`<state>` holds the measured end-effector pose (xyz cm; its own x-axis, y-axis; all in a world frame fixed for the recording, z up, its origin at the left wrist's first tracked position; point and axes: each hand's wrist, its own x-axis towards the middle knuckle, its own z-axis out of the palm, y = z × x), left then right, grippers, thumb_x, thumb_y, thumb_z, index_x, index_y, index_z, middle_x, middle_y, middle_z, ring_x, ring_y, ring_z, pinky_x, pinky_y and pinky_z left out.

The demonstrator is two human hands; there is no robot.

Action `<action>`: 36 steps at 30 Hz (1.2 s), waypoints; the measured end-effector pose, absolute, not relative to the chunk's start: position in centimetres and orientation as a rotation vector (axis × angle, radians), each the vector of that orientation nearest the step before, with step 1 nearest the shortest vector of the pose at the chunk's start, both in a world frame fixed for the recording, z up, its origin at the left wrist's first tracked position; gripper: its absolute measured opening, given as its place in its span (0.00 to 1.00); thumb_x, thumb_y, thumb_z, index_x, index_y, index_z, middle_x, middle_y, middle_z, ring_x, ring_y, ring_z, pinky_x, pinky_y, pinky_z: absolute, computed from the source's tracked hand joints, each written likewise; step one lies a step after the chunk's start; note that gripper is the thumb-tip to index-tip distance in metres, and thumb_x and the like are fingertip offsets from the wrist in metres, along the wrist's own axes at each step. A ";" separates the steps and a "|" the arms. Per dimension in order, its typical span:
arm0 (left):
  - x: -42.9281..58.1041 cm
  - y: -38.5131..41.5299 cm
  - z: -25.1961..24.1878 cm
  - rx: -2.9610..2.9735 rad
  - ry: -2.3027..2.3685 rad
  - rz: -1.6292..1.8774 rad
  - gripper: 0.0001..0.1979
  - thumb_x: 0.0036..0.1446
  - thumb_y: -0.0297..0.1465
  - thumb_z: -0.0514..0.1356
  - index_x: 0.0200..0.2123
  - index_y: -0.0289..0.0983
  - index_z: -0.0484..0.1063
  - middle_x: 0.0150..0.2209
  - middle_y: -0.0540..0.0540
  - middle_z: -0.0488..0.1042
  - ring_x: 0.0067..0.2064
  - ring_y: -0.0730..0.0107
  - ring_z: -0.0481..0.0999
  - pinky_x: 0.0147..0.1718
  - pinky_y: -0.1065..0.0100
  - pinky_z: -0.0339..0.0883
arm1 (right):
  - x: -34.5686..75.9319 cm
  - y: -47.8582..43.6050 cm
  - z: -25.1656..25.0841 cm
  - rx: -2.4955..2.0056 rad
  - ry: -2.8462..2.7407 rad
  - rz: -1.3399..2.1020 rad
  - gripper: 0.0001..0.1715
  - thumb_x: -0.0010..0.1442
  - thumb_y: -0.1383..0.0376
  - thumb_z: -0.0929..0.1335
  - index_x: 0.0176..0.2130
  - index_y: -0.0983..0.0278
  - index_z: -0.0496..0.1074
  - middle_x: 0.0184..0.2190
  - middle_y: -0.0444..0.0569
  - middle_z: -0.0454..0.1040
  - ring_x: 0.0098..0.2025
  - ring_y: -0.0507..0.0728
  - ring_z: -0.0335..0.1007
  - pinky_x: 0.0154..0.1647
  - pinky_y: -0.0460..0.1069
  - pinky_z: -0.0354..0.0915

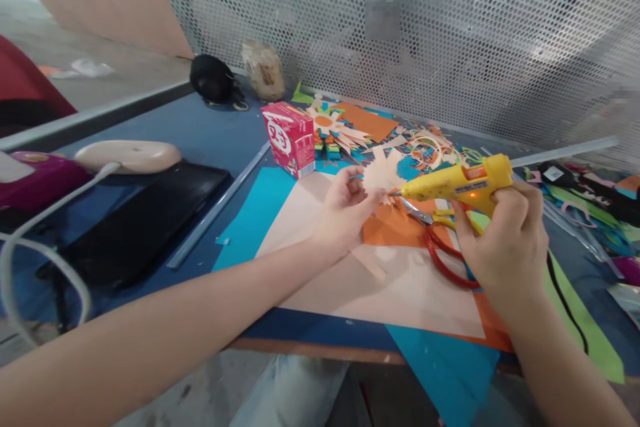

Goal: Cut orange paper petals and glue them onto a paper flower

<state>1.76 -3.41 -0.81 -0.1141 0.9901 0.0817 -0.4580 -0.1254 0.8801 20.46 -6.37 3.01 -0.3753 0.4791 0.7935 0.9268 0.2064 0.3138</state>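
My left hand [347, 207] pinches a pale peach paper cutout [383, 172] with a jagged, petal-like outline, held above the paper sheets. In my right hand [515, 240] is a yellow hot glue gun [450, 179], its metal nozzle pointing left and meeting the cutout's lower edge by my left fingertips. An orange light glows on the gun's body, and a clear glue stick [565, 151] sticks out of its back. Under the gun lie scissors [445, 257] with red and yellow handles. Beneath are a pale peach sheet [400, 290] and orange paper [393, 223].
A pink box [290, 140] stands behind my left hand. Paper scraps [430, 147] and finished-looking paper flowers lie along the perforated metal panel [320, 27]. At left are a black phone-like slab [150, 227], a white corded device [129, 156] and a loose glue stick [220, 207].
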 end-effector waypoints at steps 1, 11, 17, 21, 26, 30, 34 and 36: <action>1.8 -3.4 -0.8 0.868 0.848 1.544 0.15 0.46 0.21 0.61 0.36 0.38 0.59 0.22 0.58 0.60 0.24 0.80 0.67 0.22 0.77 0.62 | 20.5 -6.3 3.0 -1.301 -1.954 -1.074 0.21 0.56 0.62 0.67 0.47 0.63 0.57 0.41 0.60 0.68 0.41 0.65 0.71 0.33 0.56 0.70; 1.8 -3.3 -0.8 0.844 0.841 1.543 0.17 0.45 0.21 0.61 0.37 0.38 0.58 0.21 0.59 0.61 0.23 0.80 0.68 0.21 0.76 0.61 | 20.2 -6.4 3.1 -1.307 -1.943 -1.135 0.18 0.57 0.63 0.66 0.46 0.63 0.57 0.40 0.59 0.69 0.38 0.64 0.72 0.32 0.54 0.68; 1.9 -3.4 -1.1 0.822 0.802 1.538 0.17 0.45 0.22 0.62 0.37 0.38 0.59 0.22 0.58 0.62 0.23 0.81 0.68 0.22 0.76 0.61 | 20.3 -6.5 3.0 -1.315 -1.919 -1.145 0.19 0.57 0.63 0.67 0.46 0.62 0.57 0.40 0.59 0.69 0.40 0.64 0.72 0.32 0.54 0.69; 1.9 -3.3 -1.2 0.824 0.825 1.541 0.18 0.44 0.22 0.63 0.37 0.38 0.60 0.22 0.59 0.62 0.22 0.81 0.66 0.21 0.76 0.60 | 20.4 -6.6 3.0 -1.307 -1.916 -1.119 0.19 0.56 0.63 0.67 0.46 0.62 0.57 0.40 0.58 0.69 0.40 0.64 0.72 0.33 0.54 0.69; 1.9 -3.2 -1.1 0.824 0.834 1.540 0.18 0.44 0.22 0.63 0.36 0.37 0.59 0.22 0.57 0.66 0.22 0.80 0.67 0.21 0.76 0.59 | 20.4 -6.7 3.1 -1.295 -1.923 -1.131 0.19 0.56 0.63 0.68 0.45 0.62 0.58 0.41 0.59 0.69 0.40 0.64 0.71 0.32 0.54 0.69; 1.9 -3.2 -1.1 0.802 0.790 1.536 0.17 0.44 0.22 0.63 0.36 0.37 0.59 0.22 0.58 0.66 0.21 0.82 0.67 0.21 0.77 0.59 | 20.3 -6.7 3.1 -1.296 -1.921 -1.122 0.18 0.56 0.64 0.67 0.45 0.62 0.58 0.41 0.59 0.69 0.40 0.64 0.71 0.32 0.54 0.68; 1.8 -3.2 -1.1 0.798 0.811 1.538 0.18 0.44 0.22 0.63 0.36 0.38 0.59 0.21 0.59 0.64 0.22 0.81 0.68 0.21 0.76 0.59 | 20.2 -6.8 3.0 -1.299 -1.930 -1.123 0.18 0.56 0.65 0.68 0.44 0.62 0.58 0.41 0.58 0.69 0.39 0.63 0.72 0.32 0.54 0.68; 1.8 -3.2 -1.1 0.802 0.815 1.531 0.17 0.44 0.22 0.63 0.37 0.38 0.60 0.21 0.59 0.64 0.22 0.81 0.68 0.22 0.76 0.59 | 20.1 -6.8 3.1 -1.302 -1.933 -1.134 0.18 0.56 0.66 0.68 0.44 0.62 0.58 0.41 0.58 0.70 0.39 0.63 0.71 0.33 0.53 0.68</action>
<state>1.78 -3.16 -1.09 -0.0982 0.9941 0.0462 -0.5168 -0.0906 0.8513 20.12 -6.82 3.07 -0.3853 0.4654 0.7968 0.9226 0.1780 0.3421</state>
